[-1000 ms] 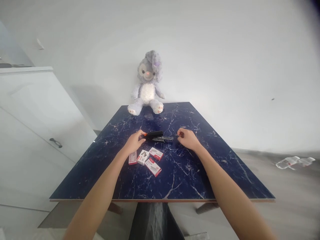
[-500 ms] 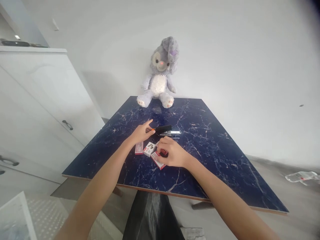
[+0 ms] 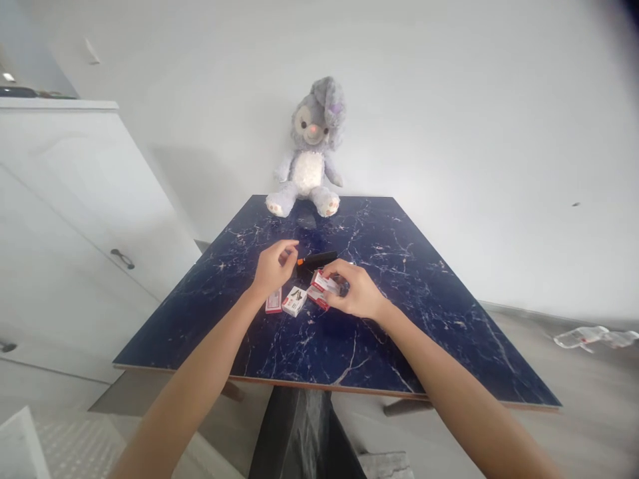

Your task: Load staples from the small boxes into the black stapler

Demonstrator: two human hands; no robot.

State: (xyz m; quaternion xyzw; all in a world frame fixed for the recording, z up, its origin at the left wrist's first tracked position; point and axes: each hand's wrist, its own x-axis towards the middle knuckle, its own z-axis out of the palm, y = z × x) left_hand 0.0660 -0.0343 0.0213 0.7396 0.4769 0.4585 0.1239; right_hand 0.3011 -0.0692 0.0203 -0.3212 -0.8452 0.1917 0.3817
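Observation:
My right hand [image 3: 355, 289] pinches a small red-and-white box [image 3: 325, 282] between thumb and fingers, just over a second red-and-white box [image 3: 317, 297] on the table. My left hand [image 3: 274, 266] hovers left of a black tool with an orange end [image 3: 318, 259], which looks like a stapler; its fingers are loosely bent and I see nothing in them. The tool's right part is hidden behind my right hand. Below the left hand lie a white box with a dark printed picture [image 3: 294, 301] and a flat red-edged box [image 3: 273, 301], the latter partly covered by the wrist.
A dark blue marbled table [image 3: 399, 332] carries everything. At its far edge a grey plush rabbit [image 3: 308, 153] sits against the wall. A white cabinet [image 3: 74, 199] stands at the left, and a clear plastic thing [image 3: 582, 337] lies on the floor at the right.
My left hand has come away from the orange end of the black tool and moved slightly left. My right hand has risen a little, and the red-and-white box now shows in its fingers.

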